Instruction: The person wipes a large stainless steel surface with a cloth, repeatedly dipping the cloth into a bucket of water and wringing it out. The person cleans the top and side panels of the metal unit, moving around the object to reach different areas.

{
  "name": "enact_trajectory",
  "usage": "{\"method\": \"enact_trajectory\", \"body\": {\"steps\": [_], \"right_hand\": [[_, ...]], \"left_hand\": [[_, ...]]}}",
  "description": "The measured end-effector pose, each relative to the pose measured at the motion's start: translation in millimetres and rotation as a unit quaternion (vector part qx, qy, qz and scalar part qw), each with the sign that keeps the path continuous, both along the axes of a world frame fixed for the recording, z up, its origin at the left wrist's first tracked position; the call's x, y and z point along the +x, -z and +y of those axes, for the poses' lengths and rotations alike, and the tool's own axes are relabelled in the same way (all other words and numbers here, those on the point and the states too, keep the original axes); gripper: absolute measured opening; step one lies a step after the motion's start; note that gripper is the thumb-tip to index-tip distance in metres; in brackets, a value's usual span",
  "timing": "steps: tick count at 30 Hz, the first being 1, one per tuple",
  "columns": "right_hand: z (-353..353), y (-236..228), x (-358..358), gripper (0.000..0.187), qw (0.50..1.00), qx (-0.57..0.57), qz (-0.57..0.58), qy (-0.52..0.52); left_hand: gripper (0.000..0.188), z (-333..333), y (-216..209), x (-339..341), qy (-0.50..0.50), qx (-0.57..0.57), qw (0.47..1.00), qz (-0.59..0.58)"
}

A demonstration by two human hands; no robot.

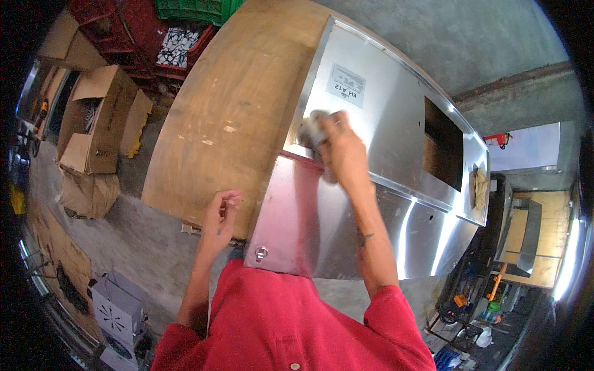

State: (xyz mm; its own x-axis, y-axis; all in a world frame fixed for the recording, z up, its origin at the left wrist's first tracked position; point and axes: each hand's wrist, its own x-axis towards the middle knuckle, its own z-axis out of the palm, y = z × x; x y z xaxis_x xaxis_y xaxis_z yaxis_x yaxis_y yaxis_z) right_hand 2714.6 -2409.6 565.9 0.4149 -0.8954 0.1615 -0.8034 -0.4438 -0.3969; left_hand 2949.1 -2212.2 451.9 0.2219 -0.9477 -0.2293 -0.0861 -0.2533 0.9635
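A large stainless steel sheet-metal panel with a bent fold lies on a wooden table. It has a rectangular cutout and a printed label near its far left corner. My right hand presses a wadded grey rag onto the metal near the fold at the left edge; hand and rag are blurred by motion. My left hand hovers by the table's near edge, left of the panel, fingers loosely bent and nothing visible in them. A small metal ring fitting is on the panel's near left corner.
A crumpled brown cloth or paper lies at the panel's right end. Open cardboard boxes stand on the floor at left, with red crates behind. A grey box-shaped unit sits lower left. Shelving with tools is at right.
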Motion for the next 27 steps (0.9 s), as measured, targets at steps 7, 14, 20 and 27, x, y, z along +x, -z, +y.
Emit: {"method": "enact_trajectory", "body": {"steps": [7,14,20,27], "right_hand": [[-29,-10,-33,0.033,0.986,0.062,0.014,-0.154],[-38,11,-23,0.035,0.954,0.154,-0.015,-0.256],[-47,33,-31,0.039,0.947,0.116,-0.089,-0.285],[-62,17,-23,0.044,0.939,0.107,-0.023,-0.326]], "left_hand": [[0.023,25,20,-8,-0.038,0.002,0.998,-0.045],[0.021,39,26,-36,-0.094,0.065,0.993,-0.01],[0.022,30,31,-55,-0.106,0.085,0.991,-0.005],[0.022,-4,18,-65,-0.089,0.047,0.992,-0.074]]}}
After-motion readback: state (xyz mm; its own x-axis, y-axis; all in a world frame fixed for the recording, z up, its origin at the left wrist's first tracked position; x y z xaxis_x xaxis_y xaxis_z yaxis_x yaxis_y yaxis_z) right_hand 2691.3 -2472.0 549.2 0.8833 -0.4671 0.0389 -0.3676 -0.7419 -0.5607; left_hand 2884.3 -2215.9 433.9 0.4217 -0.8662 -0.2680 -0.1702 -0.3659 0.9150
